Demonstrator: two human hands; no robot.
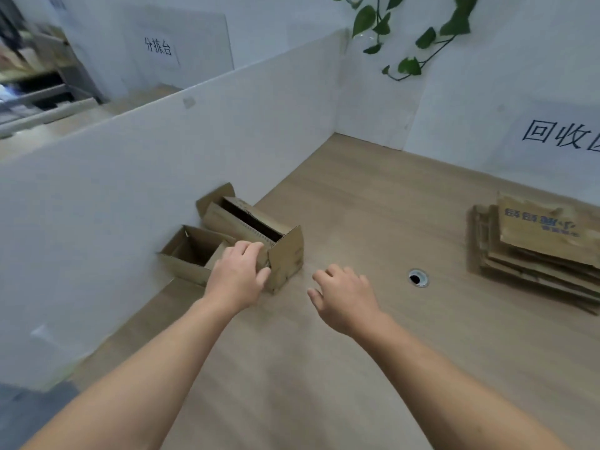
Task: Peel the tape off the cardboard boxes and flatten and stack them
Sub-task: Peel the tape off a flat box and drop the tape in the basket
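- white partition [130, 177] runs from lower left up to frame centre-top; both open boxes sit against its base, left of centre
- small open box [186, 254]: left of centre, upright, flaps up, nothing visible inside; its near right corner is hidden behind the left wrist
- left hand [238, 274]: centre-left, forearm coming in from the lower left corner, palm down
- left fingers [250, 246] curled over the top edge of the near end of the long open box [285, 254], thumb [264, 275] pressed on its near face, so it's a grip on that corner
- long open box: just right of the small one and touching or nearly touching it, open side up, dark interior; far end runs up-left toward the partition
- right hand [344, 297]: centre, forearm from the lower right corner, palm down over the table [357, 196]
- right fingers [328, 272] loosely spread and slightly curled, holding nothing, clear of the box; can't tell whether fingertips touch the tabletop
- cable grommet [418, 278]: in the tabletop, right of the right hand
- stack of flattened cardboard [539, 241]: right edge of frame, lying flat, top sheet printed blue, well apart from both hands
- frame is motion-blurred; no tape distinguishable on either box
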